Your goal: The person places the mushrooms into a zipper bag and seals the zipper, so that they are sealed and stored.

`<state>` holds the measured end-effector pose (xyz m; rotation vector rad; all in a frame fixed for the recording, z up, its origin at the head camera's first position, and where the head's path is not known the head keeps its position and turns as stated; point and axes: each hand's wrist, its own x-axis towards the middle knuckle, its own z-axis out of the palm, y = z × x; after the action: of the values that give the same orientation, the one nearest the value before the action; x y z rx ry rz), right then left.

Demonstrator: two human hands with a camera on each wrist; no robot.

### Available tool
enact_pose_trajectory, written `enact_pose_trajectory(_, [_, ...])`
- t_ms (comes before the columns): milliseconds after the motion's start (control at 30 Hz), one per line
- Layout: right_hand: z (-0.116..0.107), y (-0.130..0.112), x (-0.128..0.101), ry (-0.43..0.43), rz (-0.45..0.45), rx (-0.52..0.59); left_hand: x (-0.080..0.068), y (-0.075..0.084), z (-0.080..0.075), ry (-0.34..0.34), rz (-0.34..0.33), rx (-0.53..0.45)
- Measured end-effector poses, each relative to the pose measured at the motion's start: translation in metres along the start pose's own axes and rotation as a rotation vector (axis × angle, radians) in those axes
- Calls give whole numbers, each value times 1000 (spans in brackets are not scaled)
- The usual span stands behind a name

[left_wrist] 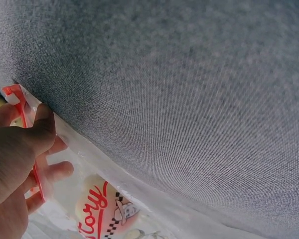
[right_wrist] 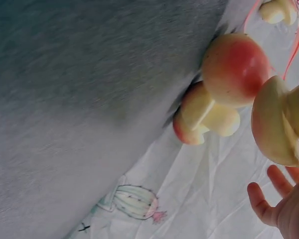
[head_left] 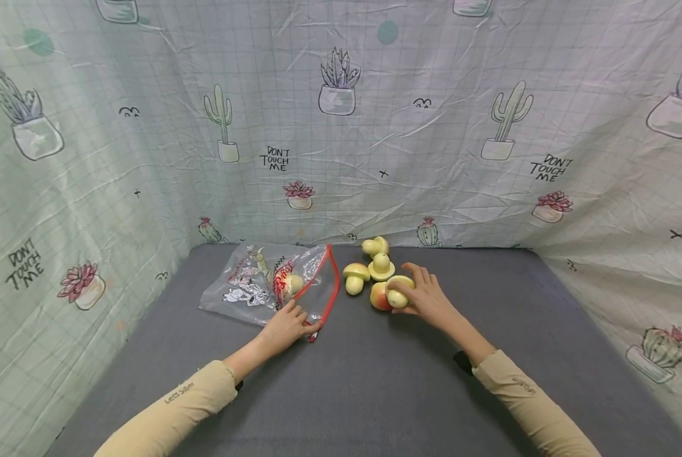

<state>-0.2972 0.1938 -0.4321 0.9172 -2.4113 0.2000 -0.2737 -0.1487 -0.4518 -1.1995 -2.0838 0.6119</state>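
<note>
A yellow toy mushroom (head_left: 399,291) with a pale stem lies near the middle of the grey felt-covered counter (head_left: 375,381), under the person's right hand (head_left: 427,295). The right hand's fingers (head_left: 418,274) curl over its cap and grip it. Touching it on its left side is a red-and-yellow toy mushroom (head_left: 378,296); the right wrist view shows this rounded red cap (right_wrist: 234,67) close beside the held one (right_wrist: 276,122).

Just behind these, toward the back wall, sit three more yellow toy mushrooms: one lying on its side (head_left: 355,277), one stem-up on its cap (head_left: 381,266), and one farthest back (head_left: 374,245). They crowd the space directly beyond the right hand.

To the left lies a clear plastic zip bag (head_left: 249,285) with cartoon prints and a red zip edge (head_left: 332,282). Its open mouth faces the mushroom group. One yellow toy mushroom (head_left: 293,284) is already inside it. The left hand (head_left: 286,327) rests at the bag's near corner, and its fingers (left_wrist: 42,132) pinch the red zip edge, as the left wrist view shows.

A pale green grid-patterned cloth (head_left: 341,127) printed with cacti, potted succulents and the words "Don't touch me" hangs behind and along both sides of the counter. Both arms wear beige sleeves (head_left: 172,412).
</note>
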Motion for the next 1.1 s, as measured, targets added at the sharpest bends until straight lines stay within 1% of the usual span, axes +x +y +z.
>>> enact_pose_trajectory(233, [2, -11, 7, 81, -119, -13, 0, 0, -1, -2, -3, -2])
enact_pose_trajectory(333, [3, -15, 10, 103, -140, -7, 0, 0, -2, -4, -3, -3])
enact_pose_trajectory(567, [6, -24, 19, 141, -161, 34, 0, 0, -2, -41, -1, 0])
enact_pose_trajectory(767, [13, -33, 26, 154, -170, -15, 0, 1, -1, -55, -6, 11])
enact_pose_trajectory(867, [16, -37, 29, 157, -163, -21, 0, 1, -1, -66, -7, 18])
enact_pose_trajectory(967, [20, -40, 32, 154, -144, -16, 0, 2, 0, -54, -9, 17])
enact_pose_trajectory(1100, [24, -45, 37, 167, -111, -4, 0, 2, 0, -15, -15, 14])
